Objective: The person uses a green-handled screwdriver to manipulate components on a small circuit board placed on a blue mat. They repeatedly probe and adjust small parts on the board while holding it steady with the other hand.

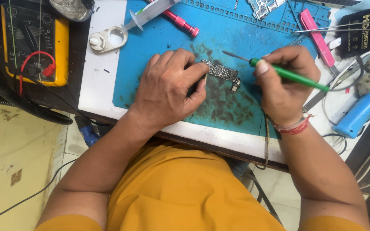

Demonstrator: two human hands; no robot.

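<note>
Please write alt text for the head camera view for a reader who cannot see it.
Seen from above, a person's left hand pins a small circuit board on a stained blue mat while the right hand holds a green tool, its tip just above the board. A yellow multimeter, syringe and pink tools lie around.

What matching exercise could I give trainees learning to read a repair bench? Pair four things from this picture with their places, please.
Things:
1. circuit board
2. green-handled tool
3. yellow multimeter
4. syringe

Places:
A. off the blue mat, on the far left of the bench
B. at the top edge of the mat, beside a pink pen-like tool
C. held in the right hand, tip pointing left
D. flat on the mat, pinned at its left end by the left hand

Pairs: 1-D, 2-C, 3-A, 4-B
</note>
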